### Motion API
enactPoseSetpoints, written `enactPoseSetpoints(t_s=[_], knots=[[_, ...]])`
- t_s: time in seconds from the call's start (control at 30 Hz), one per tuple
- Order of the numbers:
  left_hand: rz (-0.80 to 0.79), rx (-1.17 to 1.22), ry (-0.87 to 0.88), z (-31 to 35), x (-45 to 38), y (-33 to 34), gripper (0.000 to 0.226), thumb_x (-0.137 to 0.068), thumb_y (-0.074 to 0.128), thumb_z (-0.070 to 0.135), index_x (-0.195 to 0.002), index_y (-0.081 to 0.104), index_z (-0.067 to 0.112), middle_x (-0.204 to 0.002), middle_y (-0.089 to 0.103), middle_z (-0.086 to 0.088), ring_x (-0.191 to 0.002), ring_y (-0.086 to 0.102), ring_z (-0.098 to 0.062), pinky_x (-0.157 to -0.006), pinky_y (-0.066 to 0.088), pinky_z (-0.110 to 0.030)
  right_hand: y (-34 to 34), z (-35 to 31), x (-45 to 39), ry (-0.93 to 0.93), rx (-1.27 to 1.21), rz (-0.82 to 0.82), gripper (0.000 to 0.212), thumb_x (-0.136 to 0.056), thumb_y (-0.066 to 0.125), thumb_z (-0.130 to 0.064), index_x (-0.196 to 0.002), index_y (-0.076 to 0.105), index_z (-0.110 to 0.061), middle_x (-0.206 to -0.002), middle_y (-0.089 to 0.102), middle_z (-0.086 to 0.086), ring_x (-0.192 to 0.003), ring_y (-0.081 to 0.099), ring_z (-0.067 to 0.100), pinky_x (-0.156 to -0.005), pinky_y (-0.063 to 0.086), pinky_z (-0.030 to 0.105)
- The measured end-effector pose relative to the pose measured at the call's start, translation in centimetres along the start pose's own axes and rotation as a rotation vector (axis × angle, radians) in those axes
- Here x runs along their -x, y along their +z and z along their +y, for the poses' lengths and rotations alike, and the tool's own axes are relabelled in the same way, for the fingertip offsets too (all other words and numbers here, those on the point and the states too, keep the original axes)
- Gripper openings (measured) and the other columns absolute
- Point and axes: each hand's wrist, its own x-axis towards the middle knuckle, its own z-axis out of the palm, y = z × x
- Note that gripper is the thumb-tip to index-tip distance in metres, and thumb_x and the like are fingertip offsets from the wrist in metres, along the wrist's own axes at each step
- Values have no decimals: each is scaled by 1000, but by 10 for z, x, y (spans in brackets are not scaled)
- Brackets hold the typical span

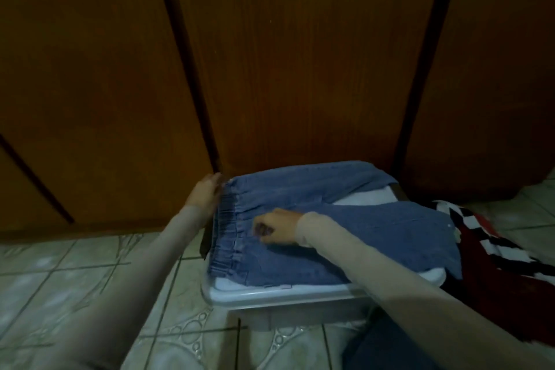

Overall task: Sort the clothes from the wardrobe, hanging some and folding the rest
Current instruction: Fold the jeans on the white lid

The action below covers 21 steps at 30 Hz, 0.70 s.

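Blue denim trousers [324,219] with an elastic waistband lie spread over a white plastic box lid [270,299] on the floor, the waistband to the left and the legs running right. My left hand [207,192] rests against the far end of the waistband, fingers around its edge. My right hand [277,227] lies on the denim just right of the waistband, fingers curled and pinching the cloth. White fabric [369,197] shows between the two legs.
Closed brown wardrobe doors [300,69] stand right behind the box. A red, black and white garment [492,252] lies to the right on the floor. Pale patterned floor tiles [90,279] stretch to the left and front. Dark blue cloth [375,348] lies at the bottom.
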Motion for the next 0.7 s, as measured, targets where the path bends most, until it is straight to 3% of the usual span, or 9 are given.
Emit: enactPoseSetpoints(t_s=[0.07, 0.2, 0.27, 0.37, 0.47, 0.5, 0.57, 0.7], knots=[[-50, -136, 54, 14, 18, 15, 31, -98, 43, 10, -127, 52, 7, -136, 46, -13, -122, 47, -32, -101, 40, -37, -2, 23, 4, 90, 18, 82, 27, -95, 49, -13, -121, 53, -6, -126, 54, 14, -115, 51, 29, -98, 42, 37], [-172, -77, 224, 47, 42, 50, 32, -99, 42, 15, -129, 49, 8, -134, 45, -12, -123, 44, -27, -102, 31, -30, -7, 75, 19, 313, 67, 189, 34, -95, 45, -17, -130, 45, -15, -138, 45, 10, -121, 47, 27, -99, 41, 37], [-222, -117, 284, 59, 46, 69, 41, -99, 44, 23, -138, 41, 11, -145, 35, -12, -132, 35, -29, -109, 24, -34, -6, 98, 30, 413, 122, 194, 46, -96, 46, -23, -139, 34, -17, -147, 34, 7, -130, 38, 26, -106, 35, 41], [-358, -259, 306, 72, 50, 86, 62, -94, 43, 49, -148, 22, 26, -158, 4, -3, -145, 5, -22, -115, 0, -51, 2, 126, 50, 557, 168, 169, 64, -97, 42, -39, -149, 11, -20, -157, 8, 3, -143, 14, 23, -113, 19, 48], [-523, -353, 339, 69, 53, 96, 100, -66, 35, 86, -149, 9, 36, -157, -17, 0, -144, -16, -19, -108, -16, -59, 12, 145, 68, 620, 153, 111, 72, -95, 39, -51, -150, -2, -25, -158, -1, 2, -144, 7, 24, -114, 17, 50], [-556, -390, 340, 67, 52, 97, 104, -62, 37, 88, -148, 9, 37, -156, -20, 0, -143, -19, -20, -108, -17, -60, 14, 148, 71, 614, 143, 124, 73, -95, 39, -51, -150, -1, -26, -158, 2, 1, -144, 9, 24, -113, 19, 49], [-608, -436, 314, 67, 47, 96, 96, -72, 54, 74, -148, 8, 38, -155, -24, -1, -142, -23, -23, -109, -16, -60, 16, 149, 76, 588, 141, 134, 72, -94, 42, -51, -149, 2, -26, -156, 5, 2, -143, 10, 25, -113, 20, 49], [-727, -531, 246, 77, 42, 95, 111, -71, 64, 66, -147, -10, 35, -151, -33, -4, -138, -31, -29, -108, -14, -62, 17, 146, 76, 581, 119, 37, 84, -90, 47, -55, -149, -4, -25, -157, -7, 5, -144, -3, 28, -115, 12, 50]])
